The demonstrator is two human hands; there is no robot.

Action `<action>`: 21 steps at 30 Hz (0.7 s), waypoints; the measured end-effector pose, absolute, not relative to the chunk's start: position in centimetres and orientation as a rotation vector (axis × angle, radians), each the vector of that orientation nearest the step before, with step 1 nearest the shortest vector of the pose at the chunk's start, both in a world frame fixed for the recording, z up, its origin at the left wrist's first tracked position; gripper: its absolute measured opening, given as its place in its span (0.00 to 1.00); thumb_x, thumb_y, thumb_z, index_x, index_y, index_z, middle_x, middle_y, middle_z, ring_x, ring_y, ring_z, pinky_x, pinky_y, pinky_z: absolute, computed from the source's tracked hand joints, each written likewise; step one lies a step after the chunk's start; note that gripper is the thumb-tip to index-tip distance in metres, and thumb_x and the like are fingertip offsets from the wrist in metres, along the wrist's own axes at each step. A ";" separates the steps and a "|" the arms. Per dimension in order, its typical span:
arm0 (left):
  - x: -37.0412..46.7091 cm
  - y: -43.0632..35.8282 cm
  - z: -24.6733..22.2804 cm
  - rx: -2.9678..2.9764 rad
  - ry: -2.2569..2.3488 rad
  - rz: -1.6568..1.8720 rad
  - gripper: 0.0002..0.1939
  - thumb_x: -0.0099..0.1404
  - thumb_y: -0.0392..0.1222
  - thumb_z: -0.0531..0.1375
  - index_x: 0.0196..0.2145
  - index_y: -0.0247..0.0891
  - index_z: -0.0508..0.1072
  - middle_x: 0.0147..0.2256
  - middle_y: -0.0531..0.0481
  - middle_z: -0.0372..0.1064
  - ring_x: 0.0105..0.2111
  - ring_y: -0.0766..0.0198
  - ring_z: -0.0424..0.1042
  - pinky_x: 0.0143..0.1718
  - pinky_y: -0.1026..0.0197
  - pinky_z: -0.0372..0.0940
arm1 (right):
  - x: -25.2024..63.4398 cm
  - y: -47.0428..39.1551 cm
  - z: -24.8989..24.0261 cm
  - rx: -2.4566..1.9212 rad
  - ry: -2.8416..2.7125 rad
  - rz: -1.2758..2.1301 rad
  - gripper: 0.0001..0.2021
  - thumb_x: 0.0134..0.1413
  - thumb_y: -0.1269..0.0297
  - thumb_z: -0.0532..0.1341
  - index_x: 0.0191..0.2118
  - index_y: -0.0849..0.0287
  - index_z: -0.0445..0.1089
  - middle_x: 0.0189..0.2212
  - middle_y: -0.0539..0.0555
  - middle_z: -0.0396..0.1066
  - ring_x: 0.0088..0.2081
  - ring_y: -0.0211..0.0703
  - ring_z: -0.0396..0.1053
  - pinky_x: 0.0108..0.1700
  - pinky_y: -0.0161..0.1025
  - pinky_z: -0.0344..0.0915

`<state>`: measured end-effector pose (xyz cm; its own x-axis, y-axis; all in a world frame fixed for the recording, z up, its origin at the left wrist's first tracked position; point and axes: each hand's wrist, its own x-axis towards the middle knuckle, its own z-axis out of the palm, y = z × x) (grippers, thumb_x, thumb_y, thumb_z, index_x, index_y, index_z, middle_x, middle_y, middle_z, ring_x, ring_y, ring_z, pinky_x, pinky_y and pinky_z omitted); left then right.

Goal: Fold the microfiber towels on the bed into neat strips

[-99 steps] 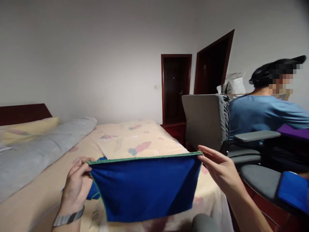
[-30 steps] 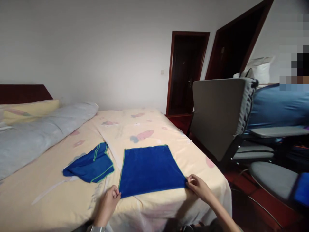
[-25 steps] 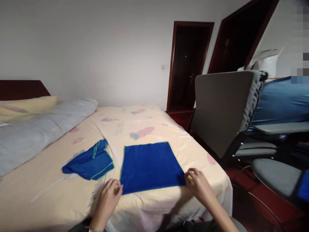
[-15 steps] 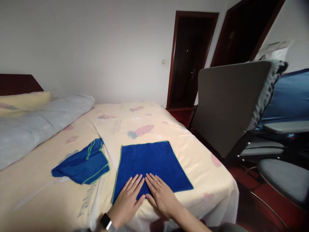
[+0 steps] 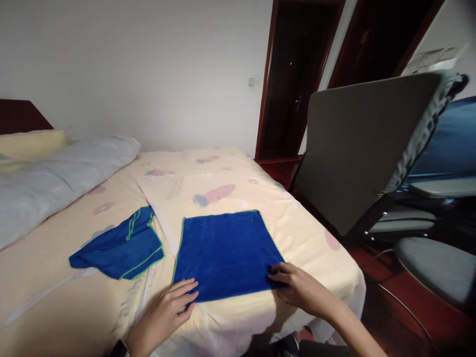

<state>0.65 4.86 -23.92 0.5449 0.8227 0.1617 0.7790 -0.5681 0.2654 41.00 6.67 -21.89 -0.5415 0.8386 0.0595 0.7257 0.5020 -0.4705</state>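
Observation:
A blue cloth (image 5: 226, 253) with thin green edging lies spread flat on the bed. At its near left corner, my left hand (image 5: 173, 302) rests with its fingers stretched over the edge, slightly apart. My right hand (image 5: 293, 282) has its fingers curled over the near right corner, closed around the cloth there; its fingertips are partly in shadow. Left of the flat cloth lies a second blue cloth (image 5: 122, 248), crumpled and also green-edged, which neither hand touches.
The bed (image 5: 312, 243) has a cream sheet with pink prints. A grey rolled quilt (image 5: 70, 168) and a yellow pillow (image 5: 33, 144) lie at the left. To the right stand a tilted grey board (image 5: 364, 153) and a round grey seat (image 5: 435, 267). A dark door (image 5: 290, 84) is behind.
Both hands have moved apart from the near middle of the flat cloth, the left one to its near left corner, the right one to its near right corner. The view has tilted down slightly.

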 end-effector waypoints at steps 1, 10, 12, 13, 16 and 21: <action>0.6 4.8 -23.8 2.610 1.374 0.437 0.16 0.66 0.40 0.57 0.49 0.53 0.77 0.54 0.55 0.73 0.55 0.54 0.70 0.57 0.53 0.68 | 40.9 6.8 -21.7 -1.312 -2.466 0.572 0.18 0.56 0.69 0.58 0.50 0.52 0.75 0.48 0.58 0.71 0.47 0.51 0.70 0.51 0.42 0.68; -0.2 4.8 -23.1 2.331 1.534 0.640 0.12 0.67 0.40 0.53 0.42 0.46 0.76 0.42 0.50 0.77 0.45 0.57 0.75 0.49 0.60 0.69 | 42.6 8.2 -22.9 -1.358 -2.320 0.666 0.12 0.57 0.68 0.56 0.42 0.54 0.76 0.41 0.55 0.73 0.44 0.48 0.71 0.47 0.39 0.66; -0.2 5.2 -23.3 2.241 1.564 0.676 0.12 0.69 0.42 0.52 0.42 0.45 0.75 0.42 0.49 0.77 0.43 0.57 0.75 0.47 0.60 0.69 | 43.0 8.6 -23.1 -1.398 -2.269 0.683 0.11 0.57 0.65 0.56 0.41 0.55 0.75 0.40 0.55 0.74 0.42 0.49 0.71 0.45 0.39 0.66; -0.2 5.6 -23.4 2.198 1.578 0.696 0.12 0.69 0.43 0.52 0.42 0.44 0.75 0.42 0.49 0.77 0.44 0.57 0.75 0.47 0.60 0.69 | 43.0 8.9 -23.2 -1.420 -2.240 0.687 0.11 0.58 0.63 0.56 0.40 0.55 0.75 0.39 0.55 0.75 0.41 0.49 0.72 0.45 0.40 0.65; 0.0 6.9 -23.8 2.114 1.618 0.752 0.13 0.69 0.46 0.52 0.44 0.43 0.74 0.44 0.48 0.76 0.45 0.57 0.74 0.50 0.59 0.67 | 42.9 9.7 -23.4 -1.503 -2.142 0.664 0.12 0.60 0.57 0.55 0.39 0.56 0.74 0.38 0.55 0.76 0.40 0.50 0.73 0.42 0.40 0.65; -0.1 8.9 -24.2 2.054 1.702 0.771 0.15 0.67 0.51 0.53 0.45 0.44 0.74 0.45 0.48 0.77 0.46 0.55 0.74 0.48 0.56 0.68 | 42.8 10.9 -23.9 -1.622 -2.009 0.611 0.17 0.60 0.49 0.55 0.36 0.56 0.72 0.33 0.56 0.77 0.36 0.51 0.74 0.36 0.39 0.63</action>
<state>-0.11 8.87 -24.25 0.1243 0.9761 0.1784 0.7777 -0.2075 0.5934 42.78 10.94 -23.92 -0.1795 0.9796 0.0901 0.7633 0.1965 -0.6154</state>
